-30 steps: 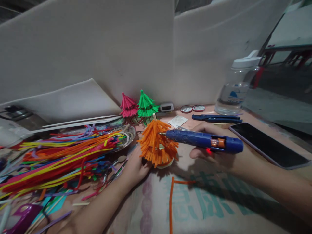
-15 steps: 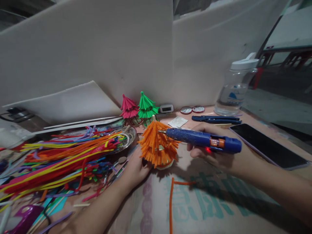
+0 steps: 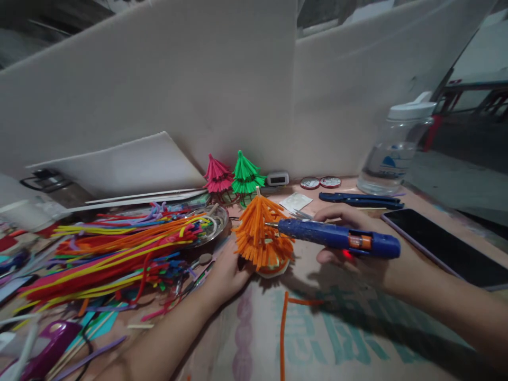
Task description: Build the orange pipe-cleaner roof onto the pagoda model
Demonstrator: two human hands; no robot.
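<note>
An orange pipe-cleaner tree (image 3: 260, 233) stands near the table's middle, and my left hand (image 3: 226, 272) is closed around its base from the left. My right hand (image 3: 353, 235) grips a blue glue gun (image 3: 337, 237) held level, its metal nozzle touching the tree's right side. A red light glows under the gun. A loose orange pipe cleaner (image 3: 283, 328) lies on the printed mat in front of the tree.
A pile of coloured pipe cleaners (image 3: 115, 251) and a metal dish (image 3: 218, 219) lie at left. Pink (image 3: 217, 175) and green (image 3: 246, 173) trees stand by the white partition. Blue pliers (image 3: 359, 200), a phone (image 3: 444, 244), a water bottle (image 3: 395, 153) and two round tins (image 3: 319, 182) sit at right.
The view has shifted slightly. The glue gun's nozzle has dropped a little along the tree's right side; both hands keep their grips.
</note>
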